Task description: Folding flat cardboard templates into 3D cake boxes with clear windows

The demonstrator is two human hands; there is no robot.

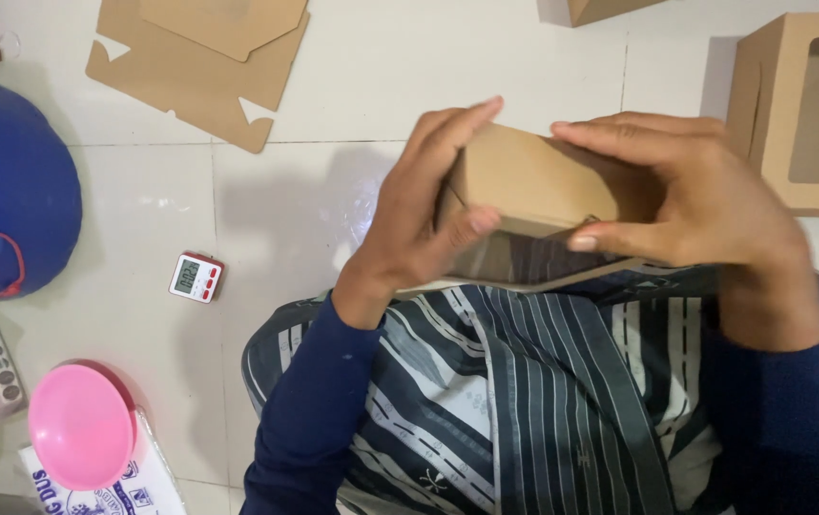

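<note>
Between both hands [562,205], box [543,181] crosswise.

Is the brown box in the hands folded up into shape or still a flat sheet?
Folded up: the cardboard box shows solid sides, gripped between the left hand and right hand.

a home floor workspace: white tiles [333,67], flat cardboard blanks [190,67].

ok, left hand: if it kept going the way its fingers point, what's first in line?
The left hand points up and right along the small brown cardboard box it grips. Beyond lies bare white floor tile, then probably the cardboard piece at the top edge; depth is unclear.
</note>
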